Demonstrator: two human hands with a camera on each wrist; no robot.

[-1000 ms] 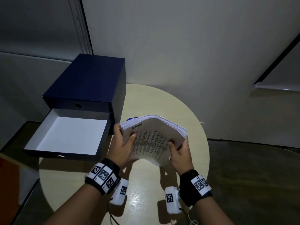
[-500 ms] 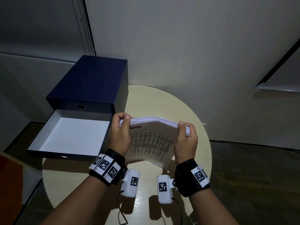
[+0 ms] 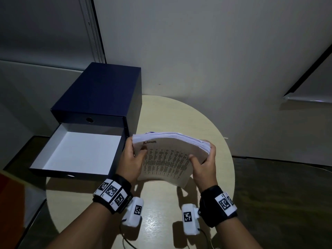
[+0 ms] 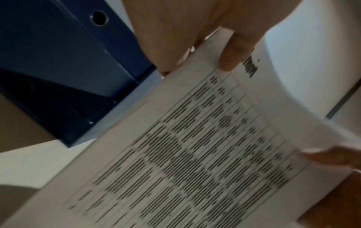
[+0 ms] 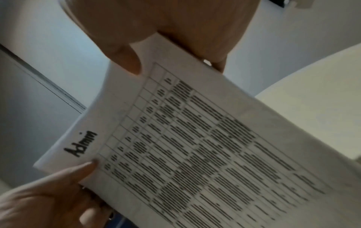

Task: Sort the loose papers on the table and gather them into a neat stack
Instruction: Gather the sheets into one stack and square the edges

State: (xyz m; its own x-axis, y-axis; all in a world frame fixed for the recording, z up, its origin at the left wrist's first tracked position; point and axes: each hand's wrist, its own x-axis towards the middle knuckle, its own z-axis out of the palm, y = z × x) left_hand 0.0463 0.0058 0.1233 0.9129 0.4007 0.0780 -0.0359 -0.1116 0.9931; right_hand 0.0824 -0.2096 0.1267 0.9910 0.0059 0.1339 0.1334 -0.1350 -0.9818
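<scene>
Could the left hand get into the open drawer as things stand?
Probably yes: the open drawer lies right beside the left hand with nothing between, but that hand grips the paper stack, so it must release first.

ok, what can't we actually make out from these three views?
- Table text on the top sheet of the paper stack: motion-blurred in both wrist views, too small in the head view; only "Admin" reads.
- Left hand and right hand fingers behind the stack: hidden by the paper.
- Stack's bottom edge: touching the table or not, unclear.
- Drawer front: only partly visible.
</scene>
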